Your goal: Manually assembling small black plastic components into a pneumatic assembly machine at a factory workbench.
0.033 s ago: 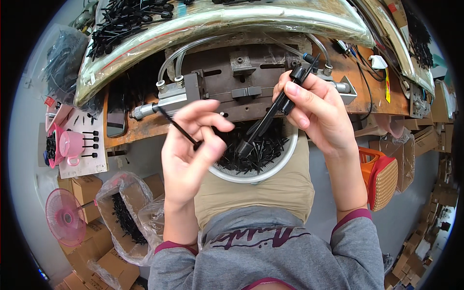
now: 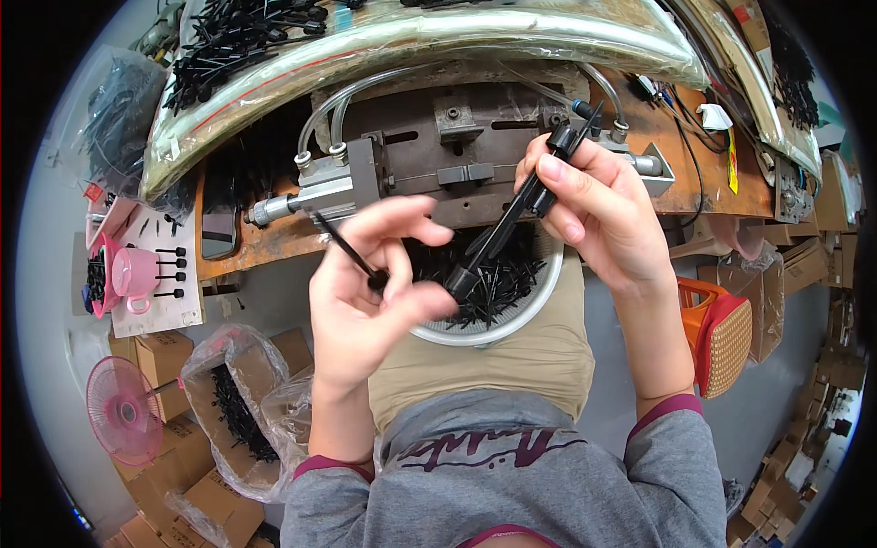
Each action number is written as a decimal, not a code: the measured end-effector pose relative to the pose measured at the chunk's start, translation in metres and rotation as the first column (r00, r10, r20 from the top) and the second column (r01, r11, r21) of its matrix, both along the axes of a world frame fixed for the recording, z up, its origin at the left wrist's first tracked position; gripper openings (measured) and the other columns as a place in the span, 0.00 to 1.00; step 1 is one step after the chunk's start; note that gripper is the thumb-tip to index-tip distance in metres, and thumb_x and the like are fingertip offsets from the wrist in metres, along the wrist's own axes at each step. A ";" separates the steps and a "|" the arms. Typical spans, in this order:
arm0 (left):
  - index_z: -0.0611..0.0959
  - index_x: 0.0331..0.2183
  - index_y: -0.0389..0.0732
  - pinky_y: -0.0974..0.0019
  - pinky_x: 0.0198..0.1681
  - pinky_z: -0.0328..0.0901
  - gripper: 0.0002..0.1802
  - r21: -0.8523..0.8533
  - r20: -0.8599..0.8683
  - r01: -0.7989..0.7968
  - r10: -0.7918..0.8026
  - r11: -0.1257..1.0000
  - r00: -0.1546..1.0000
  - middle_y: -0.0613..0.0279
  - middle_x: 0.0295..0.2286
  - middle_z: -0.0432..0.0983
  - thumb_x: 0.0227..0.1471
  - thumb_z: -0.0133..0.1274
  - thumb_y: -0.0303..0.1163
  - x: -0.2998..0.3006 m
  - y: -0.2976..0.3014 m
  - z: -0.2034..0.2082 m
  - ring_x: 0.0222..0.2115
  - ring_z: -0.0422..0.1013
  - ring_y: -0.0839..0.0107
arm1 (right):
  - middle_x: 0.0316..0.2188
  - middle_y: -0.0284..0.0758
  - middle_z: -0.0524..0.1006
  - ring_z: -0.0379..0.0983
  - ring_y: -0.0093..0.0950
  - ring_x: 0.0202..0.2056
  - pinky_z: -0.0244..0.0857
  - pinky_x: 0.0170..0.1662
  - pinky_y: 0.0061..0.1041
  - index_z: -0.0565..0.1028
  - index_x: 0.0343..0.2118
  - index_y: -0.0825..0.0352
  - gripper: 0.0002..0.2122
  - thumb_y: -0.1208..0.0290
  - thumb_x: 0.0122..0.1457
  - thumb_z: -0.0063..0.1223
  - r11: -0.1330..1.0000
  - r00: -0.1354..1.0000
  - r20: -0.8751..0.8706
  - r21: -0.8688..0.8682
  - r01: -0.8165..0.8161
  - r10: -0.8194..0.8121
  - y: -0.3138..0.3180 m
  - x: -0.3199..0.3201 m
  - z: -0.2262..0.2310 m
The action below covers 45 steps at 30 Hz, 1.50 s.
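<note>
My left hand [image 2: 349, 321] keeps a thin black stem with a small knob [image 2: 347, 247] in its curled fingers, while thumb and index finger stand apart. The thumb tip is close to a black cylindrical cap [image 2: 461, 281]; whether they touch I cannot tell. Pinched in the fingers of my right hand [image 2: 610, 205] are several black capped stems [image 2: 493, 239], bunched and slanting down to the left. Below the hands, a pale round basket [image 2: 498, 338] on my lap holds many similar black stems, partly hidden by my left hand.
Behind my hands, a metal fixture [image 2: 429, 169] with clear air tubes [image 2: 352, 91] is on the wooden bench [image 2: 703, 187]. Black parts are heaped on a plastic-covered surface [image 2: 438, 32]. At left are a phone [image 2: 220, 228], pink cup [image 2: 137, 271] and fan [image 2: 125, 409]; at right, an orange stool [image 2: 717, 338].
My left hand has shifted slightly, its thumb moving right toward the cap and its index finger reaching further out. My right hand looks unchanged.
</note>
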<state>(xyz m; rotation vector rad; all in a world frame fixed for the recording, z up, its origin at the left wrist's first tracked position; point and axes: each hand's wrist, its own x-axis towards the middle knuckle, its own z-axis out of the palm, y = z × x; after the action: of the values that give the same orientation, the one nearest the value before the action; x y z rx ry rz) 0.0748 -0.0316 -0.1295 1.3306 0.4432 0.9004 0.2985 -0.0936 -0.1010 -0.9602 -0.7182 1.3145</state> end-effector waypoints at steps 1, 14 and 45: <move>0.76 0.49 0.35 0.84 0.23 0.52 0.32 0.115 -0.047 0.035 -0.029 0.993 0.998 0.59 0.39 0.77 0.37 0.66 0.20 0.002 0.000 0.001 0.22 0.58 0.89 | 0.28 0.26 0.74 0.63 0.11 0.19 0.54 0.21 0.12 0.75 0.38 0.70 0.09 0.70 0.59 0.57 1.000 1.000 -0.001 -0.005 -0.002 0.002 0.000 -0.001 -0.001; 0.85 0.32 0.34 0.69 0.36 0.69 0.22 0.558 -0.168 0.111 -0.018 0.822 0.986 0.49 0.35 0.79 0.27 0.69 0.29 0.007 0.006 0.015 0.36 0.76 0.64 | 0.25 0.25 0.72 0.61 0.11 0.18 0.53 0.21 0.12 0.75 0.37 0.70 0.10 0.70 0.58 0.57 0.993 0.992 -0.065 -0.050 -0.107 0.104 -0.002 0.002 -0.009; 0.84 0.32 0.35 0.74 0.23 0.67 0.21 0.729 -0.167 0.185 -0.090 0.659 0.982 0.44 0.41 0.78 0.31 0.70 0.29 -0.005 0.007 0.011 0.24 0.77 0.69 | 0.26 0.30 0.77 0.62 0.11 0.16 0.54 0.19 0.12 0.77 0.37 0.71 0.09 0.72 0.57 0.58 0.996 0.995 0.045 -0.029 -0.088 0.089 -0.017 -0.015 -0.001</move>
<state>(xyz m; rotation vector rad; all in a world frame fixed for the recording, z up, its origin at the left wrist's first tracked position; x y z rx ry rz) 0.0699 -0.0246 -0.1188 2.1555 0.0278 0.9102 0.2834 -0.1105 -0.1020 -0.9925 -0.7878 1.3860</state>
